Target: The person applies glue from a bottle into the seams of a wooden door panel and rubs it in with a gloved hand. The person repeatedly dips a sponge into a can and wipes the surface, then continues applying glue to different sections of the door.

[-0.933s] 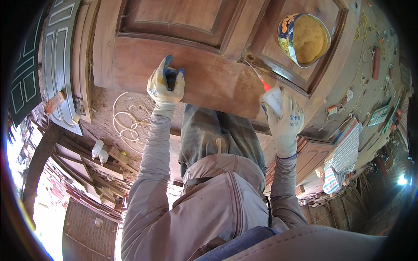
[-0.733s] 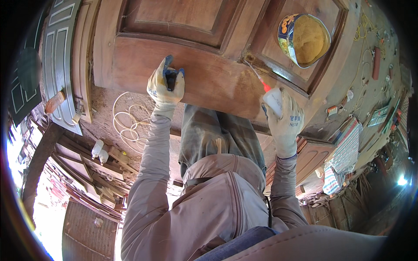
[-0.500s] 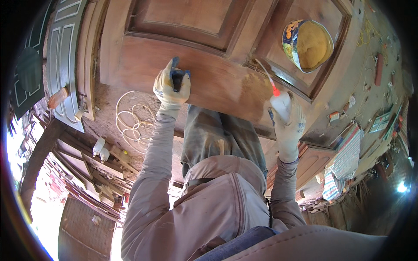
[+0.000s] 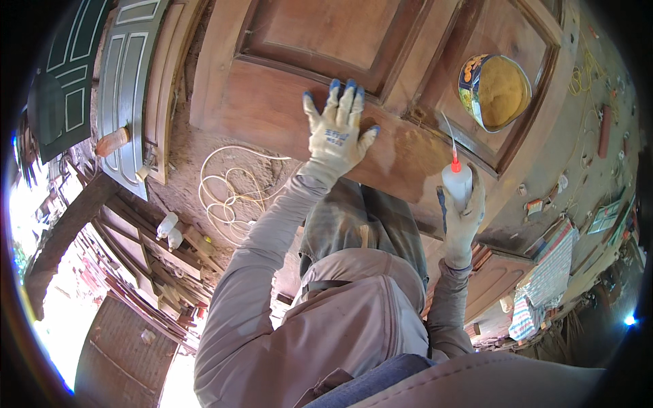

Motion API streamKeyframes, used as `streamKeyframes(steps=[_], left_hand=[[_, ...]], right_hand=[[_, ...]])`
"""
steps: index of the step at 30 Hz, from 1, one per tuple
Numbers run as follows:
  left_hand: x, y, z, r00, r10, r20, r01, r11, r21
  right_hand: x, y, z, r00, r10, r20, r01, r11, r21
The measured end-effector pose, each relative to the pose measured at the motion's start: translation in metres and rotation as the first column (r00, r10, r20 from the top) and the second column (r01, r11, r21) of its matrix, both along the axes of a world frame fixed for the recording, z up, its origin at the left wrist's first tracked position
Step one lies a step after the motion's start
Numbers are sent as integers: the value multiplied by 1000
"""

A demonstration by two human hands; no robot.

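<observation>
My left hand [image 4: 337,134], in a white knit glove with blue fingertips, lies palm down with its fingers spread on the brown wooden door [image 4: 272,88]. Whatever may be beneath the palm is hidden. In my right hand [image 4: 464,221], gloved alike, is a white squeeze bottle [image 4: 458,185] with a red cap and a long thin nozzle. The bottle stands upright near the door's front edge, its nozzle pointing toward the far side. Wood near the nozzle shows a darker, sandy-looking patch [image 4: 408,139].
A cut-open container [image 4: 500,92] of tan powder rests on the door's right panel. Pale hose [image 4: 235,194] coils on the ground at left, near a grey panelled door [image 4: 129,81] and plastic bottles [image 4: 168,228]. A striped cloth [image 4: 544,272] and scattered debris lie at right.
My left hand has turned from raised with curled fingers to flat and spread, farther right on the door. The right hand still holds the squeeze bottle. The whole view has shifted slightly.
</observation>
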State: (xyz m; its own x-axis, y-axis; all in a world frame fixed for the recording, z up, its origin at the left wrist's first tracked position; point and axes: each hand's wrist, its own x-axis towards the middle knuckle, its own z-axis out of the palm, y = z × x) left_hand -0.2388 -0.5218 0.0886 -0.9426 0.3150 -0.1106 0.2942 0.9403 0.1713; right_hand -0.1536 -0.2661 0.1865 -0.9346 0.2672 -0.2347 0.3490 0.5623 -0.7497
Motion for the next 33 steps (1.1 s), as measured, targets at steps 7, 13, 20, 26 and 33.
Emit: streamKeyframes(steps=[7, 13, 20, 26, 33], left_hand=[[7, 40, 23, 960, -164, 229, 190, 977, -98], [31, -4, 10, 952, -276, 131, 241, 942, 233], [48, -47, -3, 996, 83, 24, -84, 994, 70], [15, -60, 6, 901, 359, -245, -270, 904, 332], [-98, 72, 76, 947, -267, -178, 310, 902, 301]], right_hand=[[16, 9, -9, 997, 49, -57, -47, 998, 34], [17, -2, -2, 999, -23, -46, 17, 991, -132], [26, -22, -11, 993, -116, 27, 114, 860, -498], [29, -43, 8, 971, -236, 35, 189, 671, -717], [43, -26, 13, 855, -514, -72, 386, 722, -574]])
